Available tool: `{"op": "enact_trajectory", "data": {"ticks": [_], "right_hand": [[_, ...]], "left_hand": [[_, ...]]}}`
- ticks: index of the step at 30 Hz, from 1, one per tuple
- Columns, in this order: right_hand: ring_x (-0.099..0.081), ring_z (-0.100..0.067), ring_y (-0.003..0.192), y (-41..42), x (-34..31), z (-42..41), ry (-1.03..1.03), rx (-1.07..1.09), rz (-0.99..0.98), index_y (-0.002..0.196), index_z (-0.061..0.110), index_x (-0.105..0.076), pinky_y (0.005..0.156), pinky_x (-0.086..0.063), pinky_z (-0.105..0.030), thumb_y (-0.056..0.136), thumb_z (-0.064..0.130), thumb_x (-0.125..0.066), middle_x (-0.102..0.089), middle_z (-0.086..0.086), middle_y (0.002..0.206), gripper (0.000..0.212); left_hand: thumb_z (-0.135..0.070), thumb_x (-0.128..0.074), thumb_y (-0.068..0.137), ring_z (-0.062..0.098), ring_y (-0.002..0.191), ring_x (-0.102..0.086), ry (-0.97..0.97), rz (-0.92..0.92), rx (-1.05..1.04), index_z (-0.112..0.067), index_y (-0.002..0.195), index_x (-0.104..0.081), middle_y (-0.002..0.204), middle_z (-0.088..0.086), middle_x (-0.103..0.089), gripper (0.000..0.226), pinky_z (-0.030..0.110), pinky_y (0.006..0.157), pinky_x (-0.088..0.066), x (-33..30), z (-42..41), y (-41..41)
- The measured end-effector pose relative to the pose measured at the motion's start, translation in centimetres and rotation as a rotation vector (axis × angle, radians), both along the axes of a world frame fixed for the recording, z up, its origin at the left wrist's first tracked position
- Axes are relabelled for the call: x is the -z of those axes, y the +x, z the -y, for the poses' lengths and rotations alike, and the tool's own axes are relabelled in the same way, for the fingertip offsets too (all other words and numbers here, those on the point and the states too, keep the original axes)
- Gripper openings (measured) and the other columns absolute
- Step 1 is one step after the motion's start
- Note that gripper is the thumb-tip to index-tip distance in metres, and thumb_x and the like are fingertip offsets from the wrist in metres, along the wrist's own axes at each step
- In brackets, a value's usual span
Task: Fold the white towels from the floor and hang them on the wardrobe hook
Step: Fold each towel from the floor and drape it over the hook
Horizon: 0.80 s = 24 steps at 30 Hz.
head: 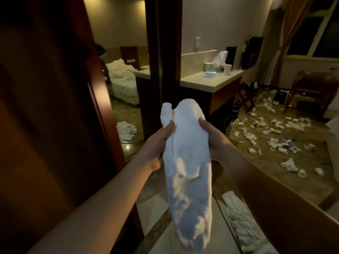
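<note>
In the head view, the left hand (159, 143) and right hand (211, 138) each curl round the upper part of a white towel (189, 171), folded into a long narrow bundle held at chest height and hanging between the forearms, with another towel (240, 222) on the floor at lower right. To finish the fold well, I judge the loose flap by the left thumb should be tucked flush and the edges kept aligned before carrying it to the dark wardrobe door (45, 107) at left; no hook shows. No brand, label or writing can be read.

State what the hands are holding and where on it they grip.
Both hands hold one folded white towel near its upper end: the left hand on its left edge, the right hand on its right edge.
</note>
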State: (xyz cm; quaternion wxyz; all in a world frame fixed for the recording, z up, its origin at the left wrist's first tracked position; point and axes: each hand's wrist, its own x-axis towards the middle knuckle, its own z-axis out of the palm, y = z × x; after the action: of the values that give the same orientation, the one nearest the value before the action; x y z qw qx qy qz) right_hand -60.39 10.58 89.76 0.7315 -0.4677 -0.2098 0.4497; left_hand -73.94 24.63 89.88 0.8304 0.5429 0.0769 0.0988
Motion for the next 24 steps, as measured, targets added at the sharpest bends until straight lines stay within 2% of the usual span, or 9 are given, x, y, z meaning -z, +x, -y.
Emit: {"op": "enact_trajectory", "data": {"ticks": [3,5,7,11,15,17,19,21,24], "right_hand": [[-0.066,-0.039,0.118,-5.5,-0.5,-1.9,0.027,0.061,0.059,0.142,0.011,-0.055,0.103,-0.049,-0.056,0.073,0.042,-0.085,-0.067,-0.018,0.131,0.081],[-0.066,-0.039,0.118,-9.0,-0.2,-3.1,0.058,0.086,0.086,0.144,0.012,-0.053,0.103,-0.049,-0.056,0.085,0.038,-0.077,-0.068,-0.017,0.131,0.068],[-0.064,-0.041,0.120,-12.5,0.2,-4.0,0.096,0.084,0.082,0.146,0.013,-0.051,0.105,-0.047,-0.060,0.083,0.038,-0.081,-0.065,-0.018,0.134,0.074],[-0.063,-0.041,0.122,-19.0,0.5,-5.5,0.171,0.054,0.033,0.144,0.015,-0.054,0.099,-0.052,-0.059,0.083,0.038,-0.083,-0.064,-0.018,0.136,0.071],[-0.064,-0.038,0.122,-23.5,0.2,-7.4,0.170,0.071,0.062,0.143,0.015,-0.054,0.097,-0.054,-0.056,0.089,0.035,-0.077,-0.065,-0.017,0.134,0.062],[-0.066,-0.038,0.119,-25.2,0.1,-8.3,0.133,0.096,0.063,0.142,0.013,-0.055,0.095,-0.056,-0.054,0.089,0.035,-0.078,-0.066,-0.018,0.133,0.062],[-0.068,-0.037,0.115,-26.6,0.1,-9.1,0.081,0.110,0.074,0.140,0.012,-0.056,0.093,-0.057,-0.052,0.088,0.034,-0.079,-0.067,-0.018,0.131,0.061],[-0.070,-0.036,0.111,-27.8,0.2,-9.8,0.041,0.112,0.091,0.137,0.011,-0.058,0.088,-0.059,-0.050,0.088,0.032,-0.078,-0.070,-0.017,0.126,0.056],[-0.072,-0.032,0.107,-28.9,0.3,-10.6,-0.001,0.142,0.138,0.136,0.010,-0.058,0.081,-0.061,-0.045,0.090,0.030,-0.077,-0.071,-0.016,0.124,0.054]], "left_hand": [[-0.056,-0.060,0.094,0.034,0.125,-0.061,-0.021,0.002,-0.018,-0.016,0.142,-0.057,0.135,0.017,-0.063,0.062,0.048,0.103,-0.051,-0.7,-1.0,-7.2],[-0.055,-0.056,0.097,0.032,0.120,-0.065,-0.053,0.020,-0.032,-0.018,0.129,-0.069,0.130,0.015,-0.067,0.051,0.041,0.091,-0.057,-1.1,-2.0,-12.3],[-0.056,-0.054,0.098,0.031,0.122,-0.063,-0.056,0.030,-0.077,-0.018,0.123,-0.072,0.132,0.014,-0.066,0.050,0.041,0.092,-0.057,-1.3,-3.1,-17.3],[-0.055,-0.062,0.090,0.037,0.132,-0.053,-0.055,0.016,-0.271,-0.007,0.118,-0.070,0.140,0.012,-0.058,0.057,0.050,0.111,-0.044,-1.9,-5.6,-26.0],[-0.058,-0.067,0.086,0.031,0.105,-0.072,0.037,-0.029,-0.451,-0.021,0.112,-0.075,0.118,0.012,-0.073,0.047,0.042,0.078,-0.061,-2.7,-7.8,-33.7],[-0.053,-0.075,0.080,0.029,0.098,-0.075,0.067,-0.042,-0.534,-0.019,0.111,-0.075,0.112,0.011,-0.075,0.046,0.037,0.067,-0.061,-3.1,-9.1,-37.4],[-0.045,-0.075,0.081,0.024,0.090,-0.076,0.133,-0.065,-0.602,-0.020,0.097,-0.080,0.103,0.009,-0.078,0.030,0.029,0.061,-0.059,-3.5,-10.5,-40.9],[-0.039,-0.074,0.080,0.022,0.085,-0.076,0.178,-0.074,-0.677,-0.020,0.091,-0.081,0.096,0.007,-0.078,0.023,0.027,0.060,-0.058,-3.6,-11.8,-44.2],[-0.024,-0.070,0.083,0.023,0.093,-0.074,0.201,-0.045,-0.814,-0.013,0.119,-0.071,0.104,0.008,-0.076,0.037,0.034,0.076,-0.059,-3.6,-13.8,-48.5]]}}
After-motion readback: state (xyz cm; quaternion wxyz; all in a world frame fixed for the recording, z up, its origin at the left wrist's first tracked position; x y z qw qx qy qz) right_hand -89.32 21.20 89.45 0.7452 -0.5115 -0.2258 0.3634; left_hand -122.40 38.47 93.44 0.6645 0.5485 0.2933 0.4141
